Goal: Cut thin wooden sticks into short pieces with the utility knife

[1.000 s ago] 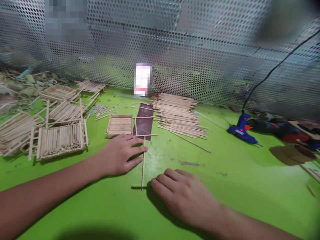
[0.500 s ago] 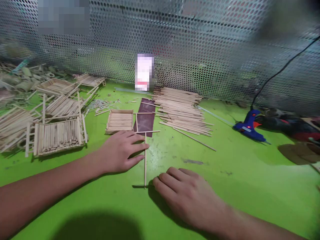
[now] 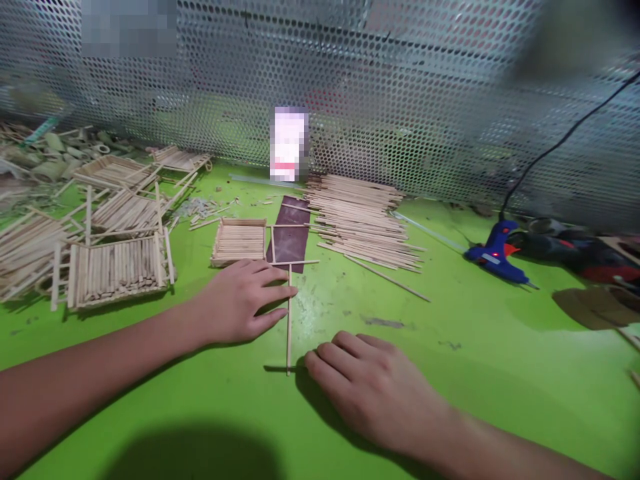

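A thin wooden stick (image 3: 289, 333) lies lengthwise on the green table. My left hand (image 3: 245, 297) rests flat with its fingers spread, the fingertips touching this stick near its far end. At the near end, a thin dark blade (image 3: 275, 368) crosses the stick. My right hand (image 3: 365, 387) is closed around the other end of that blade, which its fingers hide. Just beyond my left hand, a small frame of sticks (image 3: 273, 245) lies partly on a dark brown strip (image 3: 291, 237). A small stick-built tray (image 3: 240, 240) sits beside it.
A pile of loose sticks (image 3: 365, 220) lies beyond my hands. To the left are several stick-built pieces, including a larger tray (image 3: 120, 273). A blue glue gun (image 3: 500, 257) with a lit red light rests at the right. Perforated metal mesh (image 3: 400, 113) stands behind.
The view has shifted very slightly. Both hands, the stick and the blade keep nearly the same places.
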The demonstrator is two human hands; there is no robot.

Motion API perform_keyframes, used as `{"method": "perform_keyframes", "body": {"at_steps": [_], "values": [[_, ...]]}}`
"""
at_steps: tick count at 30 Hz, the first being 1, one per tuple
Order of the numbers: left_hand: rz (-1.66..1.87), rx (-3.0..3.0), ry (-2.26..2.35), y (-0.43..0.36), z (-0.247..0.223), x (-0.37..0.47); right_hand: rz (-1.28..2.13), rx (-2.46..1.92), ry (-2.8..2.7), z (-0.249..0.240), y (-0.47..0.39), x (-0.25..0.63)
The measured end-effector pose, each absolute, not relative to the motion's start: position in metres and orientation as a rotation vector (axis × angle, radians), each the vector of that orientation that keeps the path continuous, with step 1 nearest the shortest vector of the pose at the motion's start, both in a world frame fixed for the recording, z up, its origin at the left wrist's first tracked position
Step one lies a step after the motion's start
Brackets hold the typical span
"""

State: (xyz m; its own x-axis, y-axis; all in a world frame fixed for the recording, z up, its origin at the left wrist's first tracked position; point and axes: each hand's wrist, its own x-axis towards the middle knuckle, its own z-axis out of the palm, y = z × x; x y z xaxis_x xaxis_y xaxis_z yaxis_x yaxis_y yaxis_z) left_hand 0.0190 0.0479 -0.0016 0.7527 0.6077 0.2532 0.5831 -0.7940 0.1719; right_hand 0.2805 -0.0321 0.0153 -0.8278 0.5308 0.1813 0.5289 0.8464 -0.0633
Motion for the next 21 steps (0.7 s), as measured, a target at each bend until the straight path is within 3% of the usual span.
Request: {"method": "perform_keyframes", "body": {"at_steps": [14,21], "values": [[0.495,2.873,0.949,0.049,-0.003,0.018,0.015,-0.827,-2.842,0.017,-0.033,0.280],[0.731,2.891,0.714,0.032,0.005,0.019,0.055,-0.839,-2.867,0.018,-0.032,0.281]]}}
